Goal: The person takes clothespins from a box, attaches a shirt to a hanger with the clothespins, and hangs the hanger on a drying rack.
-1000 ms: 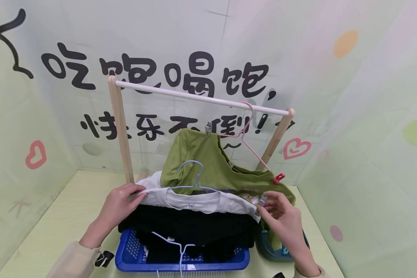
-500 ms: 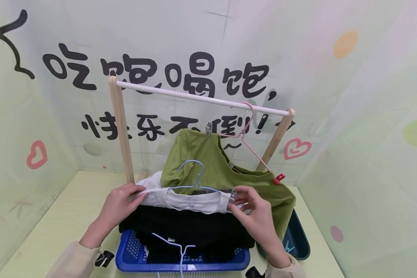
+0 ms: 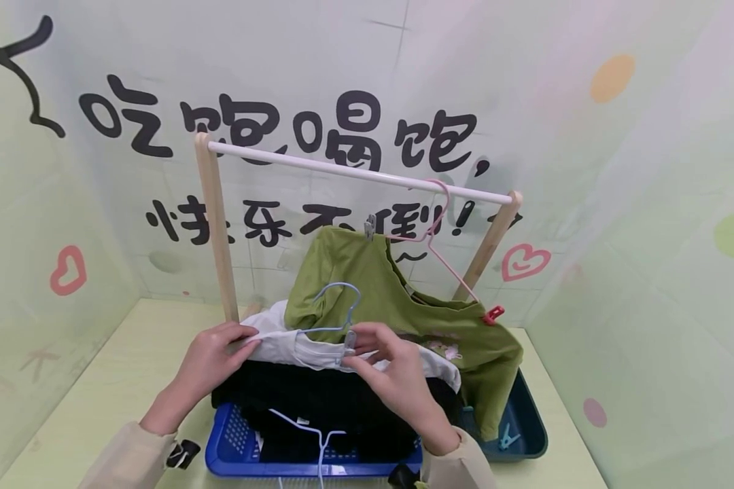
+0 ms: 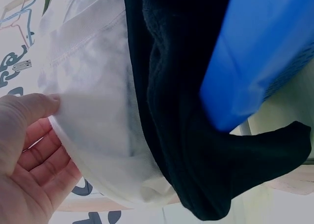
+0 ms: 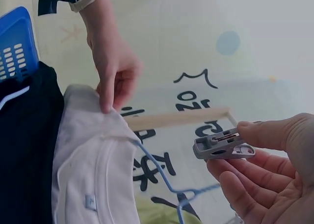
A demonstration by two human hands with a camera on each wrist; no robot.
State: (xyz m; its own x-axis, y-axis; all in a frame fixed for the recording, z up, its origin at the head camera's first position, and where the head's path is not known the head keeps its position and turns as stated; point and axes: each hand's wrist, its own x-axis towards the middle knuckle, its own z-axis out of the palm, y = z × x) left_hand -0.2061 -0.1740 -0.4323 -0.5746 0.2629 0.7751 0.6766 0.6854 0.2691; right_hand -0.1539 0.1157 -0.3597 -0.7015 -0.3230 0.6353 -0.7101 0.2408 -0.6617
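Observation:
My left hand (image 3: 217,353) pinches the left shoulder of a white shirt (image 4: 93,82), which has a blue wire hanger (image 3: 336,329) inside its neckline. Between thumb and fingers of my right hand (image 3: 391,370) is a grey clothespin (image 5: 223,143), held in front of the shirt's collar and apart from the cloth in the right wrist view. Behind the white shirt, a green shirt (image 3: 355,278) hangs on a pink hanger (image 3: 429,232), with a grey clip (image 3: 370,227) on its left shoulder and a red clip (image 3: 493,314) on its right.
Black clothing (image 3: 269,390) lies over a blue basket (image 3: 220,455) in front, with a pale hanger (image 3: 321,445) on it. A teal basin (image 3: 535,435) holding a light-blue clothespin (image 3: 508,437) stands at right. The rack's white rod (image 3: 318,165) spans wooden posts (image 3: 217,231).
My right hand has carried the grey clothespin leftward along the white shirt, from its right shoulder to near the collar. The left hand keeps its pinch in place.

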